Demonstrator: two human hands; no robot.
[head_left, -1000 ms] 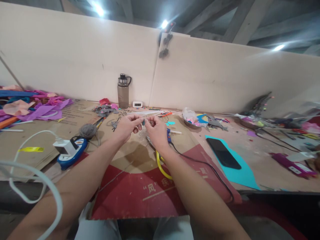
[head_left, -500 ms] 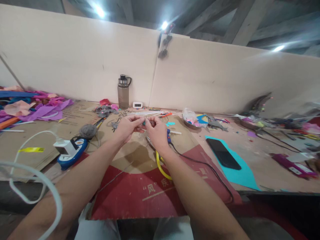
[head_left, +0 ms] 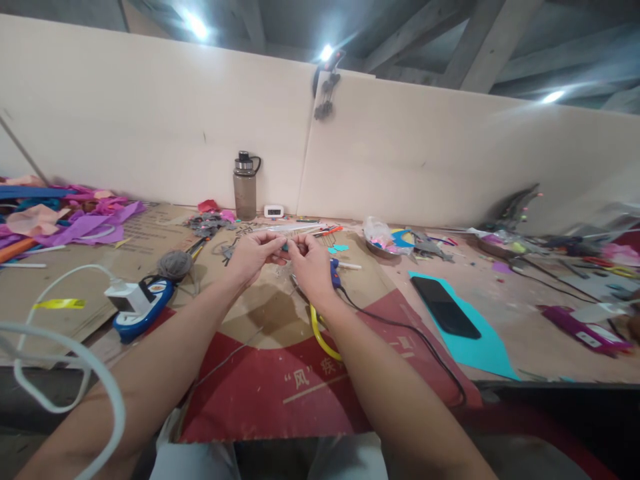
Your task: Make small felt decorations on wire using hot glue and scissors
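Above the cardboard sheet (head_left: 270, 393), my left hand (head_left: 254, 257) and my right hand (head_left: 311, 261) meet fingertip to fingertip. Both are closed in a pinch on a tiny teal piece (head_left: 285, 247), mostly covered by the fingers; its exact kind is too small to make out. Under my right wrist lie yellow-handled scissors (head_left: 320, 337), partly hidden. Just right of that hand is a blue glue gun (head_left: 336, 275) with a black cord. Small turquoise cut pieces (head_left: 340, 248) lie beyond my right hand.
Left of my hands are a grey yarn ball (head_left: 175, 264) and a blue power strip (head_left: 145, 310) with a white cable. A bottle (head_left: 245, 187) stands at the back wall. Rightward lie a bowl (head_left: 383, 250) of scraps and a black phone (head_left: 445, 307) on turquoise felt.
The view has shifted very slightly. My hands keep their pinch on the small teal piece, with hardly any visible movement.
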